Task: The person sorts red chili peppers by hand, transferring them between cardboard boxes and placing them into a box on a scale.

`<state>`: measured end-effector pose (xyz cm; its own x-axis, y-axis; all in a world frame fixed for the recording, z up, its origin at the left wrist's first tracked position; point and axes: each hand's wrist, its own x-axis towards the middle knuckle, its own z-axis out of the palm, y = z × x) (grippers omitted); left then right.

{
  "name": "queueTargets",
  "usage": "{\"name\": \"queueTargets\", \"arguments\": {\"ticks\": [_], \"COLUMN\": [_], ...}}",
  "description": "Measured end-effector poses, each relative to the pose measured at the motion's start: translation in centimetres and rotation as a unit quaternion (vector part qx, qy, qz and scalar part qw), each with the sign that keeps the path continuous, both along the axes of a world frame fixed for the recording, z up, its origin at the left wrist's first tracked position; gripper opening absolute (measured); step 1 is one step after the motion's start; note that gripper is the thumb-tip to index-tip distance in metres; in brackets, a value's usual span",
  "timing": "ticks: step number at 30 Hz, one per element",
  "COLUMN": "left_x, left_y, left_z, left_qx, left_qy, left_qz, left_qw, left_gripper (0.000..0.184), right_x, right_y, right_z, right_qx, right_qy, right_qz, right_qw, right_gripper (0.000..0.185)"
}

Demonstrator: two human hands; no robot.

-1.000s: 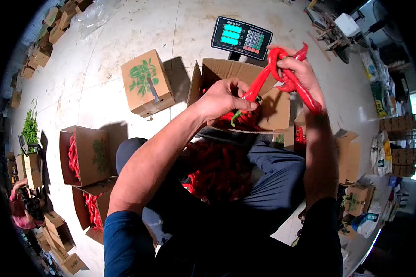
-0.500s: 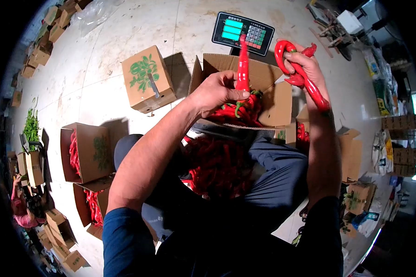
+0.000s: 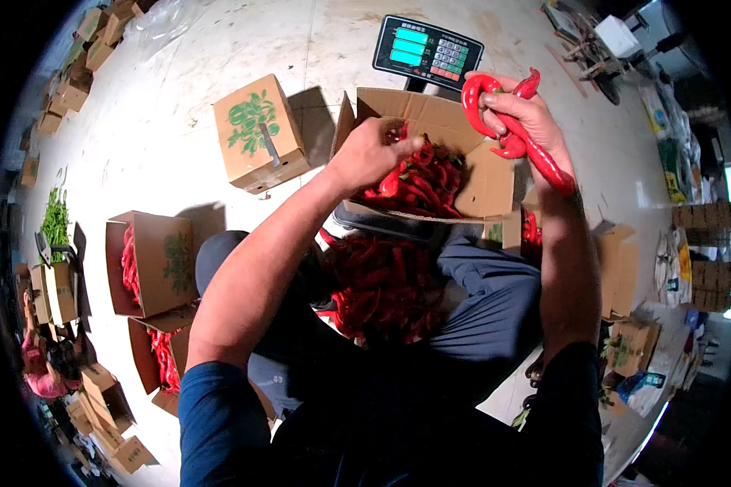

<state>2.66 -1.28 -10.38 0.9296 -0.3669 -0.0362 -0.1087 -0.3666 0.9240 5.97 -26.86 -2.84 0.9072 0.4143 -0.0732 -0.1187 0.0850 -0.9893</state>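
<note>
My left hand (image 3: 371,154) is over the left side of an open cardboard box (image 3: 486,185) holding red peppers (image 3: 430,183). Its thumb is blurred and its other fingers are largely hidden; a bit of red shows beside the thumb, but whether it is gripped is unclear. Raised above the box's right side, my right hand (image 3: 521,114) is closed around several long red peppers (image 3: 549,166). One of them curls in a hook over the fingers, and another hangs down along the wrist. Between my legs lies a heap of red peppers (image 3: 382,288).
A scale display (image 3: 427,50) with lit green screens stands behind the box. Left of it sits a closed carton (image 3: 260,134) with a leaf print. Further cartons of red peppers (image 3: 158,264) stand at my left. A person in pink (image 3: 45,373) is at the far left.
The red pepper that my left hand held upright is no longer raised. That hand has shifted slightly left and up over the box. My right hand moved slightly left, still holding its peppers.
</note>
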Motion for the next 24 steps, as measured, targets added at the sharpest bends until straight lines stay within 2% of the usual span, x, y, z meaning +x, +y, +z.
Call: {"name": "queueTargets", "arguments": {"ticks": [1, 2, 5, 6, 10, 13, 16, 19, 22, 24], "left_x": [-0.2, -0.3, -0.5, -0.4, 0.1, 0.2, 0.2, 0.1, 0.7, 0.8], "left_y": [-0.4, -0.6, -1.0, -1.0, -1.1, -1.1, -0.3, 0.5, 0.5, 0.5], "left_z": [1.2, 2.5, 4.0, 4.0, 2.9, 2.5, 3.1, 4.0, 2.6, 1.7], "left_qx": [-0.104, -0.153, -0.323, -0.319, -0.361, -0.39, -0.457, -0.466, -0.429, -0.422], "left_qy": [0.069, 0.117, 0.185, 0.145, 0.168, 0.174, 0.246, 0.29, 0.353, 0.375], "left_qz": [0.012, 0.002, -0.012, -0.023, -0.038, 0.003, 0.031, -0.008, -0.043, -0.06], "left_qw": [0.992, 0.981, 0.928, 0.936, 0.917, 0.904, 0.854, 0.836, 0.83, 0.823], "left_gripper": [0.05, 0.044, 0.036, 0.028, 0.021, 0.02, 0.022, 0.027, 0.03, 0.031], "right_x": [-0.1, -0.6, -1.5, -1.2, -1.7, -2.0, -1.7, -1.8, -2.5, -3.1], "right_y": [0.6, 1.1, 2.8, 3.0, 3.4, 3.0, 2.3, 2.7, 4.0, 5.1], "right_z": [0.2, 0.7, 0.7, 0.5, 0.4, 1.0, 0.4, 0.7, 1.7, 2.0], "right_qx": [-0.004, -0.015, -0.013, -0.024, -0.006, 0.013, 0.042, 0.023, -0.043, -0.112], "right_qy": [-0.001, 0.006, 0.035, 0.042, 0.047, 0.067, 0.077, 0.05, 0.032, 0.033], "right_qz": [0.013, 0.019, 0.03, 0.06, 0.062, 0.086, 0.071, 0.026, 0.066, 0.039], "right_qw": [1.0, 1.0, 0.999, 0.997, 0.997, 0.994, 0.994, 0.998, 0.996, 0.992], "right_gripper": [0.039, 0.039, 0.039, 0.039, 0.044, 0.048, 0.052, 0.052, 0.048, 0.045]}}
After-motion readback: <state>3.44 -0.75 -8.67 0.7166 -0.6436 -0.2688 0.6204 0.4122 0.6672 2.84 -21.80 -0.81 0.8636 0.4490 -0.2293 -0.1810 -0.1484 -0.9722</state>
